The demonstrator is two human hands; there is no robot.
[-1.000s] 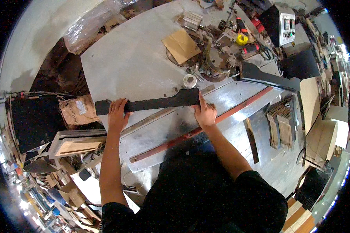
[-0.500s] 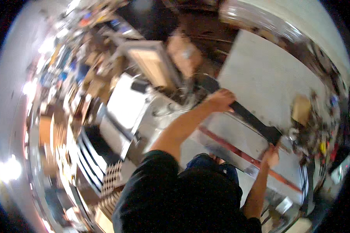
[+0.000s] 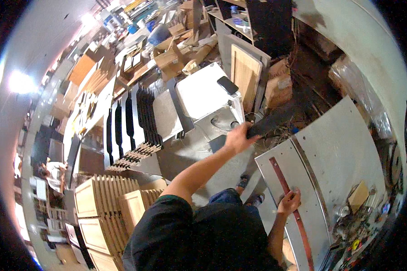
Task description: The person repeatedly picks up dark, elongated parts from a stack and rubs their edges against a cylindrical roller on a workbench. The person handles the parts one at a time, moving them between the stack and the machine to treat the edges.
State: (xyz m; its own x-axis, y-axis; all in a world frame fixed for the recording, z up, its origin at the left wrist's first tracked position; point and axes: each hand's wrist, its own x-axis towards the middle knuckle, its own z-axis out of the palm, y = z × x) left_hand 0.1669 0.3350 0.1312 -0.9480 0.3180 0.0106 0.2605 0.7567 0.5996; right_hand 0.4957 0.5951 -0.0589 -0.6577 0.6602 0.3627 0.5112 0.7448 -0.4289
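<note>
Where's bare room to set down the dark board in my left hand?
For the dark board: the grey tabletop, between the dark strip and plastic-wrapped bundle; also the white surface left of the phone. Crowded: the tabletop's end around the tan square.

No legible lettering; the brown package [image 3: 276, 92], upper right of the frame, bears marks too blurred to read.

Phone [image 3: 227, 85]: there it is, dark, flat on the white tabletop [image 3: 196, 95]!
Pale framed panel [image 3: 245, 77]: standing right beside that tabletop.
Open carton [image 3: 168, 63]: sitting farther back amid clutter.
Stacked wooden panels [image 3: 95, 196]: row upon row, lower left.
Lamp [image 3: 21, 82]: blazing, upper left!
</note>
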